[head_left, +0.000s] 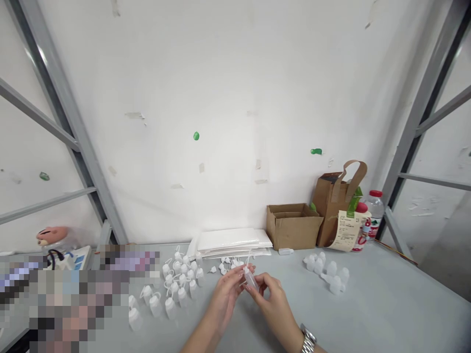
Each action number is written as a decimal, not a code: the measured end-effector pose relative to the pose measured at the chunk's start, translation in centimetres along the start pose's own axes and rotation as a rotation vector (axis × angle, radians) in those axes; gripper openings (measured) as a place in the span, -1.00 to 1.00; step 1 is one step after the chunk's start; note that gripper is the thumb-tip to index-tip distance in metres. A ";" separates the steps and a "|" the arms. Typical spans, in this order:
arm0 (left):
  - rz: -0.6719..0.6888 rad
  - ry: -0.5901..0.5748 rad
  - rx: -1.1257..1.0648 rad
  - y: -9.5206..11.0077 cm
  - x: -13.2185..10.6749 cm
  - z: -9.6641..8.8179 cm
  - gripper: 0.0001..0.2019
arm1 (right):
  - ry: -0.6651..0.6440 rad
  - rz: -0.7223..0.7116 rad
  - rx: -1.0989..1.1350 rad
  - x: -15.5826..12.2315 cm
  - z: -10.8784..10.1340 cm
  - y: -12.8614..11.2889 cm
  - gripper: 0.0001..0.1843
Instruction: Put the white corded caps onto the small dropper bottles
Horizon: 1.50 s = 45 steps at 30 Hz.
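Both hands meet over the front middle of the grey table (331,318). A small translucent squeeze bottle (250,279), tilted with its cap end up and to the left, is between them. My right hand (270,296) pinches its body between thumb and fingers. At the cap end, my left hand (230,289) has its fingers closed round the neck. Just beyond the hands lies a heap of loose white caps (230,264). To the left of my left hand stand several capped squeeze bottles (182,279), upright in loose rows.
Several bottles without visible caps (334,282) lie at the right. White flat envelopes (228,240), a cardboard box (294,230), a paper bag (327,211) and a red-capped water bottle (374,213) line the wall. A pixelated area covers the left side.
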<state>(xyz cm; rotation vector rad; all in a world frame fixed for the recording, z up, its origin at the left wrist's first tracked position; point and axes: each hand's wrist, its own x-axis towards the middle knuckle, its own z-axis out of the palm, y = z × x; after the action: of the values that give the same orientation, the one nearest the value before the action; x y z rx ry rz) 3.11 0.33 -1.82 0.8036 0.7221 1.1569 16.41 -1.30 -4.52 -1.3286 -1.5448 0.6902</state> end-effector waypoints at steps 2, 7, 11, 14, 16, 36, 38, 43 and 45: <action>0.000 -0.005 -0.004 0.0 0.0 0.0 -0.72 | -0.010 -0.011 -0.002 0.1 0.0 0.0 -0.71; 0.019 -0.015 0.002 0.0 0.1 -0.1 -0.73 | -0.007 -0.027 -0.021 0.1 0.0 -0.1 -0.69; 0.025 -0.005 0.023 -0.1 0.1 -0.1 -0.73 | 0.005 -0.078 -0.045 0.0 0.0 0.0 -0.69; 0.017 0.008 0.041 -0.1 0.0 0.0 -0.72 | -0.004 -0.144 -0.101 -0.1 0.1 0.2 -0.70; 0.016 0.015 0.053 0.0 -0.1 0.1 -0.72 | -0.004 -0.191 -0.155 -0.1 0.0 0.2 -0.71; -0.138 0.013 -0.148 -0.6 -0.2 -0.5 -0.74 | -0.044 -0.059 0.016 -0.2 -0.1 -0.6 -0.68; -0.147 0.001 -0.183 -0.6 -0.2 -0.4 -0.75 | -0.061 -0.044 0.059 -0.1 -0.1 -0.7 -0.68; -0.158 0.016 -0.246 -0.4 0.0 -0.3 -0.79 | -0.065 -0.035 0.157 0.1 -0.1 -0.9 -0.64; -0.159 0.010 -0.264 -0.4 0.0 -0.3 -0.79 | -0.072 -0.027 0.193 0.1 -0.2 -1.1 -0.64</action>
<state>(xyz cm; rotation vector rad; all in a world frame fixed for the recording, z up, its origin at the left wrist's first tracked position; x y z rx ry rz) 3.06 0.35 -2.38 0.5103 0.6141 1.0857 16.12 -1.48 -3.42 -1.1479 -1.5096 0.8558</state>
